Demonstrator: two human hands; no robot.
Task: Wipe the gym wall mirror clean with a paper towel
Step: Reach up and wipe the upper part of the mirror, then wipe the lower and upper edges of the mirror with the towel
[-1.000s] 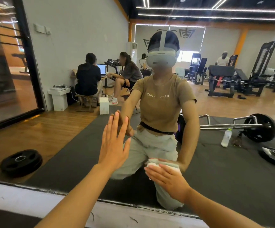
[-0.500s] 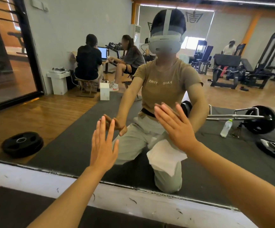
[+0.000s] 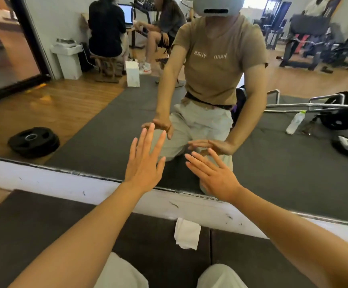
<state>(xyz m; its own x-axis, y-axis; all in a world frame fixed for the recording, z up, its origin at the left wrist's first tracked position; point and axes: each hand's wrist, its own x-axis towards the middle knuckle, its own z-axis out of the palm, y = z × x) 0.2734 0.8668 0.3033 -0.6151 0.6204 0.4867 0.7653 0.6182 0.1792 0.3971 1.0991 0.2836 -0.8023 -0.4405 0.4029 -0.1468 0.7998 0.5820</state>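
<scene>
Head view. Left hand (image 3: 143, 163) and right hand (image 3: 215, 175), fingers straight and spread, raised before the large frameless wall mirror (image 3: 75, 113). A crumpled white paper towel (image 3: 186, 233) lies on the dark grey rubber floor mat (image 3: 44, 223) against the scuffed white baseboard (image 3: 54, 181), between the kneeling person's knees.

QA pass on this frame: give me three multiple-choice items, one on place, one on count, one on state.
1. Where is the white paper towel?
A. under the right hand
B. on the dark floor mat below the mirror
C. in the left hand

2. How many bare hands are raised, fingers straight, toward the wall mirror?
A. none
B. one
C. two

3. What does the right hand hold?
A. nothing
B. a bottle
C. the towel

Answers: 1 B, it lies on the dark floor mat by the white base strip; 2 C, the left hand and the right are both raised; 3 A, its fingers are spread and empty.
</scene>
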